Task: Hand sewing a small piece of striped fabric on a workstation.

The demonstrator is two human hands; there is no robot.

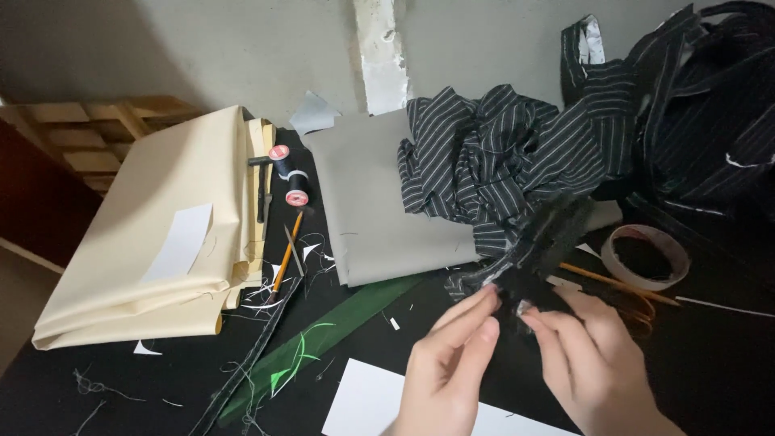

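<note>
We see both hands low in the frame, cut off at the wrists by the bottom edge. The left hand (448, 355) has its fingers stretched forward and pinched onto the near end of a black striped fabric piece (537, 242), and the right hand (585, 347) closes thumb and fingertips on the same end just beside it. The piece rises from the hands up and to the right, but it is blurred, so we cannot make out its exact shape or where it ends against the heap behind. That heap of striped cloth (492, 157) lies crumpled on the far side of the dark surface (726, 363) and partly covers a folded grey fabric (367, 202). More dark striped material (710, 105) fills the upper right corner and runs out of the frame.

To the right of the hands sits a tape roll (646, 257), with something orange and thin beneath the held piece, mostly hidden; we cannot tell what it is. On the left lies a folded cream fabric (153, 234) carrying a white paper slip (179, 242). Beside it are two thread spools (288, 173), a pencil (286, 250), and a green ruler (323, 343) among loose threads. A white sheet (363, 404) is cut off at the bottom edge.
</note>
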